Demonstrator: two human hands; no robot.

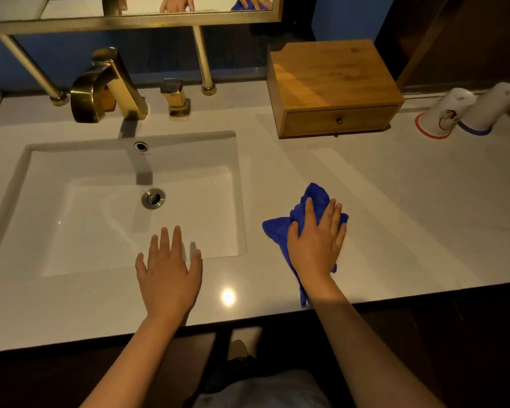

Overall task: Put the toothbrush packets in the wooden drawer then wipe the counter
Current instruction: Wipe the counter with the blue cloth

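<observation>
Counter [395, 201] runs white across the view — gold faucet [109, 86] at back left, sink [71, 269] below it. Left hand [168, 269] lies flat on the sink's front edge, fingers straight, holding nothing. Right hand [315, 240] presses a blue cloth [312, 195] onto the counter, fingers spread over it. Wooden drawer [336, 120] sits closed at the back right — two upturned cups [460, 113] beside it.
</observation>
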